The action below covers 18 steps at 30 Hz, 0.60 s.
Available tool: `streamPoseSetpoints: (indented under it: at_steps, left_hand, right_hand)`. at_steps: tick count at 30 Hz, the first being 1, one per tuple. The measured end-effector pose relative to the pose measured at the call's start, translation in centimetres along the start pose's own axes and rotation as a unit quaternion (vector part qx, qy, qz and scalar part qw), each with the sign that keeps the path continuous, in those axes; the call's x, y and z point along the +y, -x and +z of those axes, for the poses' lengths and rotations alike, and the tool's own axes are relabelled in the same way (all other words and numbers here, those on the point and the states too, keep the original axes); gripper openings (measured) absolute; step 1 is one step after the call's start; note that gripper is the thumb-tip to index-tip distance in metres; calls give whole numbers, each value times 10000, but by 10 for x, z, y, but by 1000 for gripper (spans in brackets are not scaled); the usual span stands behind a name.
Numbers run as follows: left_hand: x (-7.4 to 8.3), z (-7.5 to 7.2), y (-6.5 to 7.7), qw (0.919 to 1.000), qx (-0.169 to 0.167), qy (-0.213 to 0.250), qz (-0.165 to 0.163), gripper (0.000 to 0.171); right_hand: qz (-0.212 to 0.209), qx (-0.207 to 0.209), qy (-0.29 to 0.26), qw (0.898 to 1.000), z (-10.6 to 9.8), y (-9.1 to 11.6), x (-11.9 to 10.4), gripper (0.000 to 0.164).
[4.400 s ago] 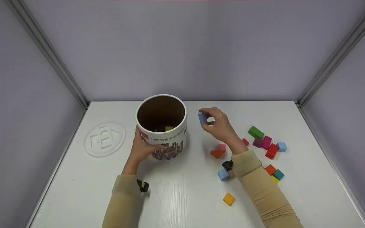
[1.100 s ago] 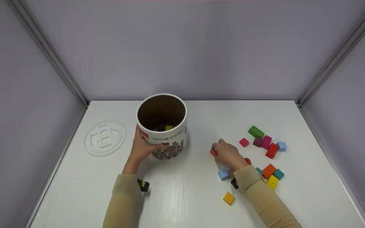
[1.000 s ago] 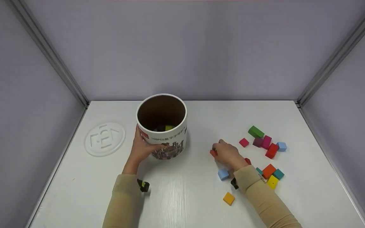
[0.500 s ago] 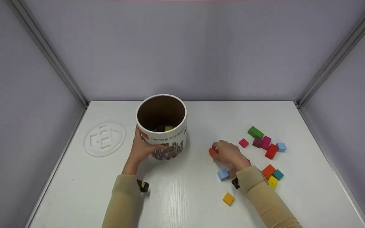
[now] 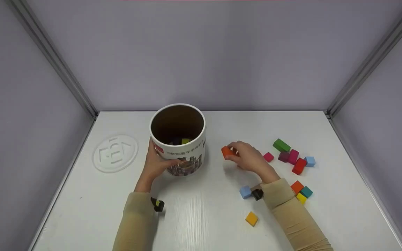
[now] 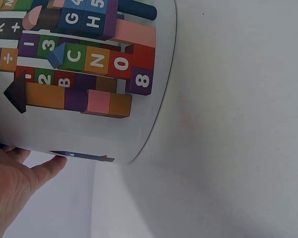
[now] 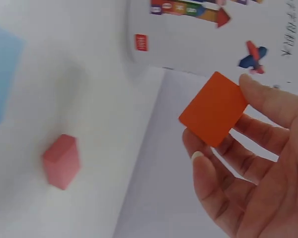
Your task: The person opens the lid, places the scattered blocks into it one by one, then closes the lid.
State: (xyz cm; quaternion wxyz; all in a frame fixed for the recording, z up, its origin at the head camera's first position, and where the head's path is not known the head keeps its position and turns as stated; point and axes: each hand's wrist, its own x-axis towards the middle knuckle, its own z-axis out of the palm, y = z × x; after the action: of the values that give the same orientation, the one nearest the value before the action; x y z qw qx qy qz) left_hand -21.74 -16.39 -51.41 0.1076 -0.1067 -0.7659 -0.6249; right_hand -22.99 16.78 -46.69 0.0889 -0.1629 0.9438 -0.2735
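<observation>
My left hand [image 5: 155, 165] grips the side of a white printed bucket [image 5: 197, 150], its thumb lying across the front. Several blocks, one of them yellow-green [image 5: 185, 141], lie at the bottom of the open bucket. To the right, my right hand [image 5: 250, 158] pinches an orange block [image 5: 226, 152] above the table. In the right wrist view this orange block [image 7: 213, 109] shows a flat square face between thumb and fingers. A pink block [image 7: 62, 161] lies on the table below it. The left wrist view shows the bucket's printed letter blocks [image 6: 89, 59] and part of my left hand [image 6: 15, 178].
A clear round lid [image 5: 115, 153] lies left of the bucket. Loose blocks are spread on the right: green [image 5: 282, 145], red [image 5: 299, 166], magenta [image 5: 268, 157], light blue [image 5: 245, 192], teal [image 5: 306, 191] and yellow-orange [image 5: 252, 219]. Grey panels [image 5: 201, 55] enclose the table.
Earlier my right hand held a light blue block, now gone from it. It then reached down to the orange block and has lifted it up and leftward. My left hand stays on the bucket.
</observation>
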Motion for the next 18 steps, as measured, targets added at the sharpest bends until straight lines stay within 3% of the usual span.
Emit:
streamPoseSetpoints:
  at_steps: [6, 11, 18]
  left_hand:
    - [0, 0, 0, 10000, 16, -31, -3, 128]
    - [-1, 0, -1, 9999, 44, -26, 97, 129]
    - [-2, -1, -2, 9999, 14, 63, 107, 130]
  right_hand:
    - [-641, 527, -605, 9947, -16, 2, -26, 47]
    - [-1372, 1109, -1344, 9751, -27, -5, -44, 43]
    - [-1783, 1794, -1949, 9476, -40, -16, -73, 44]
